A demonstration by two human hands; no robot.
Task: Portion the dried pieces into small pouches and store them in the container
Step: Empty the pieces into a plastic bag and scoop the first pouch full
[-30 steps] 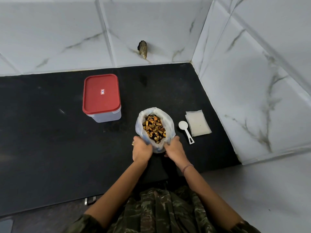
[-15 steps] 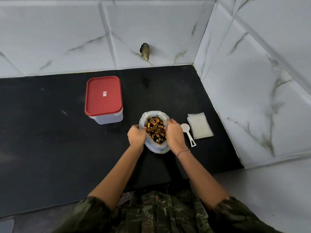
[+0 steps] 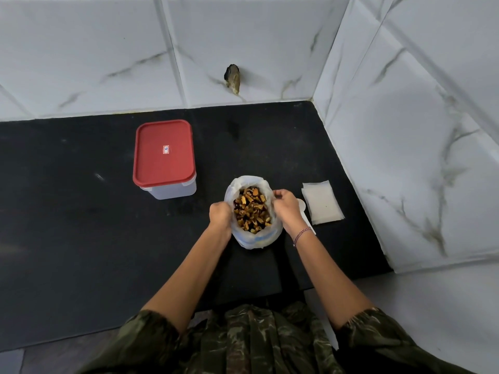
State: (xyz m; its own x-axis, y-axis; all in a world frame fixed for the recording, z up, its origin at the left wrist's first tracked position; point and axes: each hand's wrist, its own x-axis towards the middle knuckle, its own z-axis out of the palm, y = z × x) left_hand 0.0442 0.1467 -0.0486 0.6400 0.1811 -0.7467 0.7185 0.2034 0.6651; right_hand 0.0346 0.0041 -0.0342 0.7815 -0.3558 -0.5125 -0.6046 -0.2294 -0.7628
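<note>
A white plastic bag stands open on the black counter, filled with brown and orange dried pieces. My left hand grips the bag's left rim. My right hand pinches the right rim, holding the mouth wide. A stack of small clear pouches lies flat to the right of the bag. A white plastic scoop lies between bag and pouches, mostly hidden by my right hand and wrist. The clear container with a red lid sits shut to the back left.
The black counter ends at white marble-tiled walls behind and on the right. A dark stub sticks out of the back wall. The counter's front edge runs just above my camouflage clothing.
Both hands have moved from the bag's near edge up along its sides to the rim, spreading the mouth wider. My right hand now covers most of the scoop.
</note>
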